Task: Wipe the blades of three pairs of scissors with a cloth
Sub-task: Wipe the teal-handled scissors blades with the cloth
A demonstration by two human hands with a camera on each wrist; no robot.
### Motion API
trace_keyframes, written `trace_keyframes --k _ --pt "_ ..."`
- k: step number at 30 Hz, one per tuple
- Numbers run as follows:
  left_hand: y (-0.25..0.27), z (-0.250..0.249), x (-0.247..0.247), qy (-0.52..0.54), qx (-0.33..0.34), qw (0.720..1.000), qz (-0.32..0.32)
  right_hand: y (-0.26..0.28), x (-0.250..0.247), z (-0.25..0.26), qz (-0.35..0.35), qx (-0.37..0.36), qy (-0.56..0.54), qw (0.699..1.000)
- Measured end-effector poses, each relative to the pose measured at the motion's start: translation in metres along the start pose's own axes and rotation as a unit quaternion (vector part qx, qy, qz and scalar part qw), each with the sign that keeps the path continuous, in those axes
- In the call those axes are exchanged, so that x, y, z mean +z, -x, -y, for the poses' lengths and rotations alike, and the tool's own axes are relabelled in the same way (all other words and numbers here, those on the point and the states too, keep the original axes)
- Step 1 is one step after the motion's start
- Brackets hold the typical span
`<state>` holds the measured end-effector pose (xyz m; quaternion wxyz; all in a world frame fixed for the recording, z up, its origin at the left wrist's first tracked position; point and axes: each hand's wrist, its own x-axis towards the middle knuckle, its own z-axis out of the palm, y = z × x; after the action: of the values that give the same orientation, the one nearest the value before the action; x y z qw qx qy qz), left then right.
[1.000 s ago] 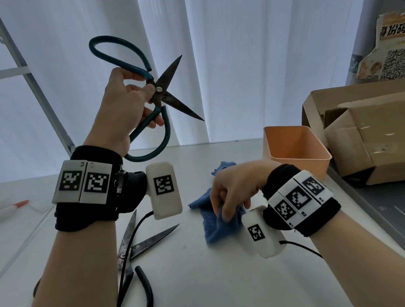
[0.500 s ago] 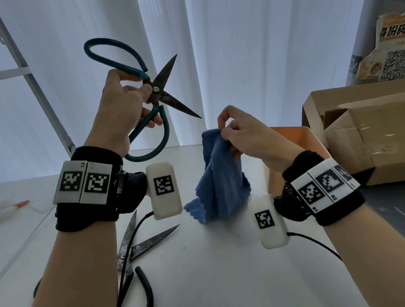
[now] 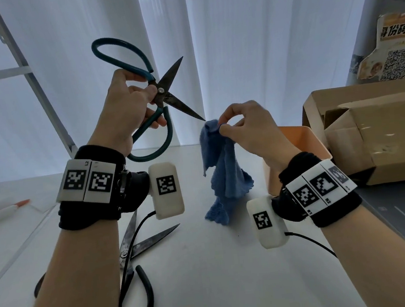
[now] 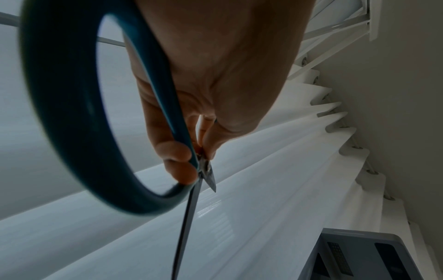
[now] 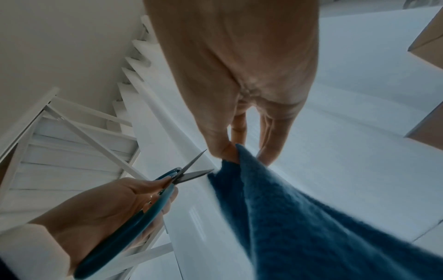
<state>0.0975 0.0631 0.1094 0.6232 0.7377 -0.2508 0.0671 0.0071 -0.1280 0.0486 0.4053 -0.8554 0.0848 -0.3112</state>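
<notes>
My left hand [image 3: 128, 111] holds teal-handled scissors [image 3: 162, 96] up in the air, gripping near the pivot, blades spread apart. The lower blade's tip points at the blue cloth [image 3: 223, 166]. My right hand [image 3: 241, 126] pinches the cloth by its top edge, and the cloth hangs down to the white table [image 3: 210, 278]. In the right wrist view the cloth [image 5: 299, 217] hangs from my fingertips [image 5: 225, 151] beside the scissors [image 5: 167, 181]. The left wrist view shows the teal handle loop [image 4: 72, 113]. A second pair of black-handled scissors [image 3: 136, 246] lies open on the table under my left forearm.
An orange plastic bin [image 3: 301, 147] stands behind my right wrist. An open cardboard box [image 3: 370, 129] sits at the right, on a grey tray [image 3: 393, 220]. A white pen with an orange tip [image 3: 3, 211] lies at far left. White curtains hang behind the table.
My right hand picked the blue cloth off the table and raised it until its top edge is by the lower blade's tip. The left hand kept the teal scissors up.
</notes>
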Motion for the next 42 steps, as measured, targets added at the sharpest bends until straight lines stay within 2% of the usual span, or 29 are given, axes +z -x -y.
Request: trace_keyframes --k 4,10,15,17,21,23,28,32,36,39,42 --pt "0.000 0.000 0.000 0.000 0.002 1.000 0.013 -0.002 -0.005 -0.001 -0.033 0.006 -0.035 0.999" --pt "0.002 -0.001 0.001 -0.019 0.016 0.998 0.057 -0.004 -0.010 0.000 -0.028 0.075 -0.059 0.995" --pt "0.006 -0.003 0.002 -0.048 0.035 0.992 0.111 -0.002 -0.012 0.012 -0.040 0.133 -0.218 0.966" --pt "0.007 -0.004 0.003 -0.059 0.052 0.988 0.131 0.000 -0.017 0.018 -0.006 0.152 -0.286 0.946" --pt "0.011 -0.007 0.005 -0.111 0.101 0.969 0.194 0.008 -0.026 0.029 0.125 0.160 -0.344 0.917" --pt "0.013 -0.007 0.008 -0.138 0.116 0.960 0.213 0.009 -0.028 0.031 0.167 0.158 -0.366 0.902" --pt "0.014 -0.006 0.014 -0.177 0.126 0.948 0.231 0.008 -0.030 0.031 0.171 0.181 -0.417 0.874" --pt "0.010 -0.003 0.014 -0.201 0.137 0.946 0.213 0.008 -0.032 0.031 0.170 0.195 -0.433 0.863" --pt "0.007 -0.002 0.013 -0.209 0.149 0.949 0.183 0.007 -0.035 0.029 0.200 0.200 -0.457 0.843" --pt "0.005 0.001 0.012 -0.234 0.151 0.950 0.143 0.005 -0.034 0.029 0.216 0.195 -0.435 0.852" --pt "0.003 0.004 0.011 -0.251 0.149 0.951 0.101 0.007 -0.028 0.030 0.228 0.179 -0.377 0.880"
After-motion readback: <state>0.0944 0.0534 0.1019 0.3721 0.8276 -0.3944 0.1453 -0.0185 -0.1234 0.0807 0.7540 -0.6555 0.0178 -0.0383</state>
